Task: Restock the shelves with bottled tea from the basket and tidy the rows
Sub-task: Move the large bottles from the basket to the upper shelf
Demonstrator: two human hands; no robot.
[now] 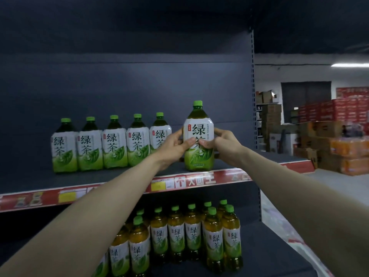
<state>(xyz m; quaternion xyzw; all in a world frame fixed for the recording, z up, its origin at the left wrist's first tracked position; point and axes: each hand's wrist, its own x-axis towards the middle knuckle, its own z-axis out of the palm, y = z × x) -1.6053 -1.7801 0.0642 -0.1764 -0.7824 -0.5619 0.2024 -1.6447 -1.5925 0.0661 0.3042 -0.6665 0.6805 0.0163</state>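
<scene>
— Though clasped from both sides, standing upright on the upper shelf (99,174), right of the row of five bottles (114,144)?
— Yes. Held mid-label by left hand (172,145) and right hand (223,143), both curled round the tea bottle (198,156).

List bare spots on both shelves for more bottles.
Upper shelf: bare left of the five-bottle row and right of the held bottle. Lower shelf: bare right of the small bottles. Crowded: left hand, right hand on held bottle.
</scene>
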